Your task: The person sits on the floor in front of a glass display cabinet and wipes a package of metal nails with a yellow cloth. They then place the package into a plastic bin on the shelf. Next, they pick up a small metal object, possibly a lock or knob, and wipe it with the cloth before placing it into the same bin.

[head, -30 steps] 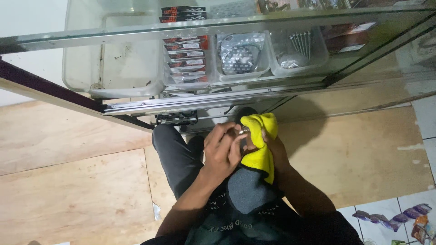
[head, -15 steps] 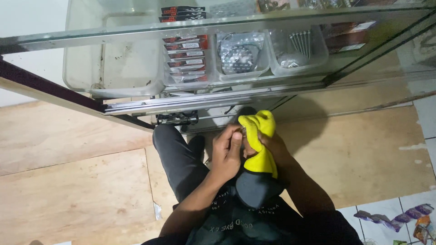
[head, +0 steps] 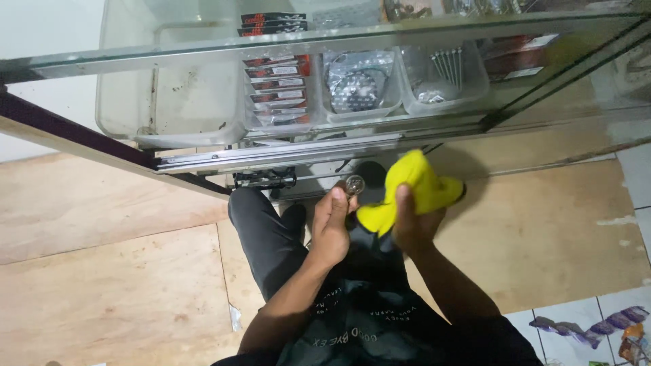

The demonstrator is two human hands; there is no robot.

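Note:
My left hand (head: pixel 333 224) holds a small round shiny metal part (head: pixel 354 184) at its fingertips, raised in front of my lap. Just to the right, my right hand (head: pixel 409 227) grips a bright yellow cloth (head: pixel 413 188), which bunches up above the thumb. The two hands are a little apart, with the cloth beside the metal part. Below them are my dark trousers and black shirt.
A glass display cabinet (head: pixel 339 41) stands right in front, with clear plastic bins holding red-and-black packets (head: pixel 278 85), bagged metal parts (head: pixel 356 85) and long spokes (head: pixel 447 68). An aluminium sliding rail (head: pixel 305 152) runs along its bottom. Plywood floor (head: pixel 102 271) lies left, tiles at the right.
The hands were pressed together with the cloth around the metal part. Now they have come apart: the left hand holds the part uncovered and the cloth has shifted right.

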